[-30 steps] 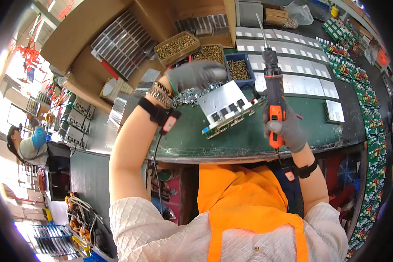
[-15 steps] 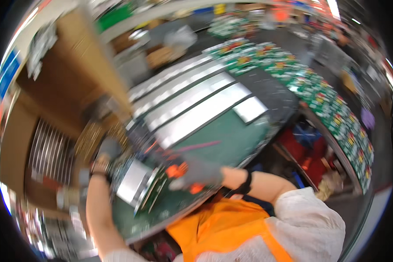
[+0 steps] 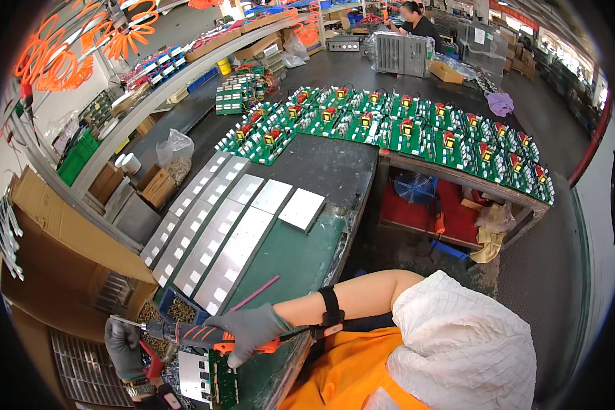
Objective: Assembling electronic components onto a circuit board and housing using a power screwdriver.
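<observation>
Smooth metal plates (image 3: 301, 208) (rather glossy), matt cloth gloves (image 3: 249, 329), plastic-cased screwdriver (image 3: 197, 335).

Screwdriver (image 3: 197, 335) behind circuit module (image 3: 222, 383), screws (image 3: 182, 311) in bin (image 3: 200, 317), plates (image 3: 239, 240) behind bin, stick (image 3: 255, 293) right of plates, boards (image 3: 362, 128) beyond

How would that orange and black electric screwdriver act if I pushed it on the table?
The electric screwdriver might roll a little, because its dark front end looks round. It probably wouldn't flop, since its body looks straight and solid in the right hand. Its thin metal bit may catch on things, as it sticks out in front.
</observation>
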Demonstrator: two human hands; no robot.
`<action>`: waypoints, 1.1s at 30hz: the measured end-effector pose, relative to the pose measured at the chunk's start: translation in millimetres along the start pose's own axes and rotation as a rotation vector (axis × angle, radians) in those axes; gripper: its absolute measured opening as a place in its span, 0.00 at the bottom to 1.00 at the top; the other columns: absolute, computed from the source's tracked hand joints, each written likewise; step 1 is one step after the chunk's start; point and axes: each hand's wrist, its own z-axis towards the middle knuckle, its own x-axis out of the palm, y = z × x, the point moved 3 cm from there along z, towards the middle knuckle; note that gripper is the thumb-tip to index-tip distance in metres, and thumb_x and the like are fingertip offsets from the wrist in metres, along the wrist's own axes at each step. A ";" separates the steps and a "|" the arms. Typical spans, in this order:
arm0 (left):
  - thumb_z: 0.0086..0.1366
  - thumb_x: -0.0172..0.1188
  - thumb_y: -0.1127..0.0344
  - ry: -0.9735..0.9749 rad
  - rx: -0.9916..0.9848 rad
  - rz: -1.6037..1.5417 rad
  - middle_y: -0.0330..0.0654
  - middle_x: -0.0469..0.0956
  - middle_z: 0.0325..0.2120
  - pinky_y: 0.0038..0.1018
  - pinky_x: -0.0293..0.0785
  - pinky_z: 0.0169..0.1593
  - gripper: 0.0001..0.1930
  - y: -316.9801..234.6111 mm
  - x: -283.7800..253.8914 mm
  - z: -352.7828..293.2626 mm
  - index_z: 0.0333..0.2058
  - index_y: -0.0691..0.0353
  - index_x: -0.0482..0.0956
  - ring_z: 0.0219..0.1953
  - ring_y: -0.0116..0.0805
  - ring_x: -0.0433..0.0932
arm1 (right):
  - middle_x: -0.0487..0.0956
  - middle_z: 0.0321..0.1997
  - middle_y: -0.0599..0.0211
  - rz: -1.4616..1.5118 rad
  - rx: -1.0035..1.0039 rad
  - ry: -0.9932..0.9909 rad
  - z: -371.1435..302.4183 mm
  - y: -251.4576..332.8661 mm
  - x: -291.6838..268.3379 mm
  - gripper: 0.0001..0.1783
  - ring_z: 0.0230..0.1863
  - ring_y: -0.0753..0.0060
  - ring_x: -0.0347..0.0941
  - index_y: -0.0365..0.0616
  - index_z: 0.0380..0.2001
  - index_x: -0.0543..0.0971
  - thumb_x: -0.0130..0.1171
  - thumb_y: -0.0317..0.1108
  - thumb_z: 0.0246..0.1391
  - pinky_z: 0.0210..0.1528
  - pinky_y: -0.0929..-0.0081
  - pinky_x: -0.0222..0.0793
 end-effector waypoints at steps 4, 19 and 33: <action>0.70 0.56 0.53 -0.107 0.020 -0.058 0.28 0.65 0.18 0.17 0.51 0.17 0.13 -21.8 39.0 -9.6 0.37 0.57 0.74 0.14 0.15 0.56 | 0.75 0.38 0.59 -0.065 -0.028 0.006 0.4 7.9 -1.7 0.60 0.31 0.71 0.75 0.34 0.69 0.49 0.72 0.38 0.38 0.31 0.74 0.73; 0.70 0.56 0.57 -0.328 -0.131 0.143 0.29 0.71 0.19 0.11 0.55 0.15 0.11 -54.7 36.7 -8.4 0.34 0.59 0.75 0.14 0.12 0.62 | 0.75 0.40 0.56 -0.164 -0.049 -0.027 4.1 11.5 -6.6 0.52 0.35 0.64 0.75 0.37 0.62 0.60 0.74 0.37 0.33 0.35 0.68 0.74; 0.71 0.51 0.58 -0.232 -0.066 0.706 0.32 0.76 0.34 0.18 0.68 0.37 0.23 -67.9 47.7 -8.6 0.58 0.67 0.71 0.32 0.18 0.70 | 0.75 0.49 0.69 0.029 -0.165 0.007 11.0 -18.7 -8.2 0.44 0.47 0.75 0.70 0.42 0.62 0.65 0.73 0.37 0.41 0.50 0.71 0.70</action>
